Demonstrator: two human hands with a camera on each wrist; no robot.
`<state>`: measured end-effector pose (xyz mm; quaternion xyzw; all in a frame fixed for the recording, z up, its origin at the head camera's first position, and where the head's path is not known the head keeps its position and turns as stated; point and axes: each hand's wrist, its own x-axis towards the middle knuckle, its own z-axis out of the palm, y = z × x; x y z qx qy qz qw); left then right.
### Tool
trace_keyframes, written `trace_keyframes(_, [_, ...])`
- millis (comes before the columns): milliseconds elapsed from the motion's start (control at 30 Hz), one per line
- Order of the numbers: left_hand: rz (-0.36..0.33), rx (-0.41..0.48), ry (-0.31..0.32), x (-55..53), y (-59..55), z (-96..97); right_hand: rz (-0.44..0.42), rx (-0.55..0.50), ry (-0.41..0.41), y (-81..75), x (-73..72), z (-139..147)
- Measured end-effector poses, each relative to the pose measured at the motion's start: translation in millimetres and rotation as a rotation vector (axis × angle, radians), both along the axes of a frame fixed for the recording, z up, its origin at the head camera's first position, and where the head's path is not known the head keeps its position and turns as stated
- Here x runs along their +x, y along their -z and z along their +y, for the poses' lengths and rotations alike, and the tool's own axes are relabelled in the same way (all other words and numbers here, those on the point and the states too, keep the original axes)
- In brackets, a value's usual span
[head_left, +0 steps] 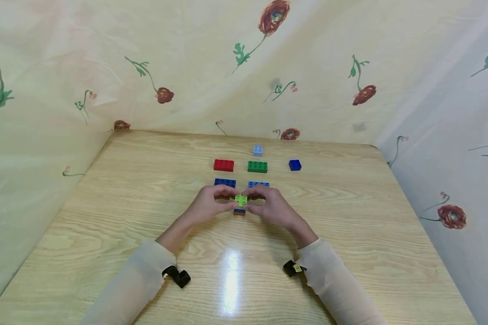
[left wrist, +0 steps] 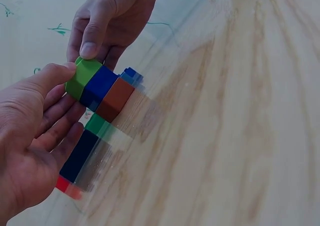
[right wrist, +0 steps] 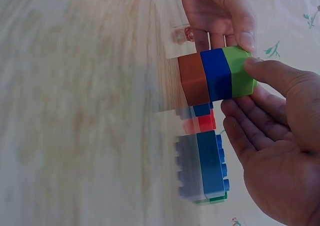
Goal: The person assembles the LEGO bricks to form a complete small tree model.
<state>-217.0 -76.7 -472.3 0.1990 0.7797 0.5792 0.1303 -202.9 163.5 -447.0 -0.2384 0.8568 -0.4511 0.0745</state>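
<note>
A short stack of toy building bricks stands on the table in front of me. Its top is a lime green brick (head_left: 241, 199) with studs facing up. Under that sits a blue brick (right wrist: 216, 74), and an orange-brown brick (right wrist: 193, 79) forms the bottom. My left hand (head_left: 209, 201) pinches the lime brick from the left, thumb near me and fingers at the far side. From the right, my right hand (head_left: 274, 207) pinches the same brick in the same manner. In both wrist views the thumbs lie against the lime brick's near face.
Behind the stack lie a dark blue brick (head_left: 225, 183) and a lighter blue brick (head_left: 259, 184). Farther back are a red brick (head_left: 223, 165), a green brick (head_left: 257, 167), a small blue brick (head_left: 294, 165) and a pale blue brick (head_left: 258, 150). Flowered cloth (head_left: 203, 63) surrounds the wooden table (head_left: 146, 180).
</note>
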Motion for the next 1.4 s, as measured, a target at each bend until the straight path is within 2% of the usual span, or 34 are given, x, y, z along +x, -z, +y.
trace_keyframes(400, [-0.018,0.025,0.012,-0.4,-0.4,2.3,-0.037,0.002,0.027,2.6,-1.9,5])
trace_keyframes(600, [-0.026,-0.005,0.006,-2.8,-5.1,1.7,-0.060,-0.007,0.027,4.0,-1.6,7])
trace_keyframes(667, [-0.014,-0.008,-0.006,-6.4,-9.9,-0.7,-0.063,-0.010,0.028,3.1,-0.7,7])
trace_keyframes(800, [0.068,-0.007,-0.058,-17.8,-20.3,-7.4,-0.061,-0.003,0.041,0.8,0.9,5])
trace_keyframes(933, [0.111,-0.061,-0.113,-30.1,-27.5,-15.3,-0.050,0.003,0.038,-1.4,1.5,3])
trace_keyframes(1133, [0.075,-0.153,-0.115,-44.9,-29.8,-20.2,-0.057,-0.013,0.034,-3.1,2.7,3])
trace_keyframes(1400, [0.017,-0.257,-0.058,-58.8,-19.7,-14.8,-0.048,-0.005,0.041,-1.1,1.6,4])
